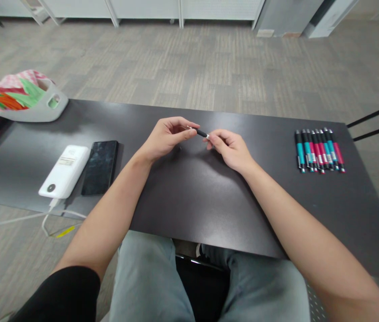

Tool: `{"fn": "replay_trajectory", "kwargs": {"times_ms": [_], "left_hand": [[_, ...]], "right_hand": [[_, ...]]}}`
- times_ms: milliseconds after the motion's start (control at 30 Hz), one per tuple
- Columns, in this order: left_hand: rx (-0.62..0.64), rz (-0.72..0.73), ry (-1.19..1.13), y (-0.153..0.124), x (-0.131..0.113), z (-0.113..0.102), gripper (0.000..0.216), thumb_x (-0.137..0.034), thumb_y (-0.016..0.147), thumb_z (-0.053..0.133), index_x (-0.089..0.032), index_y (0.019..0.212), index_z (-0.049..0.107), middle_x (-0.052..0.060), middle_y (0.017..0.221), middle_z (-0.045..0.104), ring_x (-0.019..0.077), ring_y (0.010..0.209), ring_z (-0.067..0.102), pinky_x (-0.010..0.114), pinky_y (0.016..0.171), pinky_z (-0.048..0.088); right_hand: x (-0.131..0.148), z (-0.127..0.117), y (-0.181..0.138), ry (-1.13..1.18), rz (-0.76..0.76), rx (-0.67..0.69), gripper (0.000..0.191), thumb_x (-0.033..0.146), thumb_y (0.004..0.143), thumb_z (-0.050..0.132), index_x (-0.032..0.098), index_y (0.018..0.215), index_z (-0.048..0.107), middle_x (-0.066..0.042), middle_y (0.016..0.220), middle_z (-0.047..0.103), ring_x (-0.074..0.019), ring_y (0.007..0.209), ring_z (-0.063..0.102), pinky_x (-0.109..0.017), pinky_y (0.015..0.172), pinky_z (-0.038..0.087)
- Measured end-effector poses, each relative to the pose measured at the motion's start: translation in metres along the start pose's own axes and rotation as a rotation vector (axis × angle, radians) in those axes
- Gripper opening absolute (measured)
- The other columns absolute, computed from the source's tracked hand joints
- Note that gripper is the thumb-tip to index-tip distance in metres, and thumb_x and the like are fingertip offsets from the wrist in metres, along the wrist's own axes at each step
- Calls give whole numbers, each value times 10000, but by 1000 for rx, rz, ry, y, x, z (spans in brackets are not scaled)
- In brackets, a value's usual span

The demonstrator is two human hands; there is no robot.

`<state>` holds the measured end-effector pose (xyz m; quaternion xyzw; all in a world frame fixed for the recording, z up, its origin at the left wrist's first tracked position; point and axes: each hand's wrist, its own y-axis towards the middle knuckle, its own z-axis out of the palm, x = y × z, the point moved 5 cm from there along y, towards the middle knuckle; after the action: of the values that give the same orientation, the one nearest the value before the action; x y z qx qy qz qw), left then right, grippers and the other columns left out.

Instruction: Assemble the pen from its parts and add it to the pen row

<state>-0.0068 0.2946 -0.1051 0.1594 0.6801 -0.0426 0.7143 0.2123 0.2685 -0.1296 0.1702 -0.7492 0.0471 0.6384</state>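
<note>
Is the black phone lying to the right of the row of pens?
No: the black phone lies far left on the table, beside the white power bank; the pens are at far right.

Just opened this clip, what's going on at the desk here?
A seated person holds a small dark pen between both hands above a black table: the left hand pinches one end, the right hand the other. A row of teal and pink pens lies at the right side of the table. At the left lie a white power bank with a cable, a dark phone beside it, and a grey basket of colourful items.
</note>
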Motion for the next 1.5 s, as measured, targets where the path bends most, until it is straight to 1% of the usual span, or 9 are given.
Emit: {"fn": "replay_trajectory", "kwargs": {"times_ms": [67,233,400,600,767,933,1133,1300,1500], "left_hand": [[-9,-2,1,0,0,0,490,-604,725,1159,-231,922,908,114,996,885,250,918,828,373,834,654],[-14,8,3,1,-2,1,556,-641,632,1182,-234,895,910,97,983,895,242,899,827,356,836,656],[6,25,-12,1,-4,4,557,-651,643,1176,-218,871,910,116,1008,903,225,894,823,341,844,654],[-37,20,14,2,-3,0,531,-629,663,1176,-218,826,881,113,974,891,203,796,772,336,746,613],[-29,21,-1,1,-1,2,525,-595,683,1179,-200,874,890,125,965,879,235,873,813,354,800,632],[-5,66,17,1,-4,3,518,-639,717,1153,-217,898,913,105,941,875,227,862,807,342,794,632],[-8,30,21,1,-3,4,511,-630,712,1154,-223,908,917,109,970,883,236,887,815,346,800,628],[-48,43,19,3,-1,0,518,-621,697,1166,-216,899,915,89,887,852,201,780,754,335,732,581],[-10,70,19,3,-3,3,565,-678,680,1155,-206,852,897,80,863,839,194,800,760,317,769,603]], "right_hand": [[0,2,0,-11,1,31,638,900,1038,722,293,842,738,-59,802,686,-274,826,647,-418,741,510],[1,0,0,31,11,-28,611,861,850,960,310,1012,751,-27,852,699,-247,796,639,-384,708,513],[-1,2,1,11,18,27,634,907,954,830,286,874,734,-22,720,640,-243,748,614,-387,706,489],[-1,1,1,1,18,-5,651,909,816,958,312,986,763,-14,821,742,-237,748,622,-375,682,496],[-2,5,0,4,58,78,712,994,1005,669,297,888,749,-31,740,734,-227,680,583,-383,663,489],[0,1,0,23,-4,-11,650,908,846,939,313,1039,761,-10,874,779,-206,702,574,-364,671,463],[-4,4,0,-5,40,22,681,979,999,701,301,960,757,-18,759,690,-224,700,586,-379,682,470],[-3,0,-1,-32,-8,-54,632,888,875,929,303,1026,743,1,825,701,-207,722,577,-362,669,445],[-5,4,1,-29,5,48,693,957,1055,645,278,963,751,-6,724,673,-207,675,574,-381,699,457]]}}
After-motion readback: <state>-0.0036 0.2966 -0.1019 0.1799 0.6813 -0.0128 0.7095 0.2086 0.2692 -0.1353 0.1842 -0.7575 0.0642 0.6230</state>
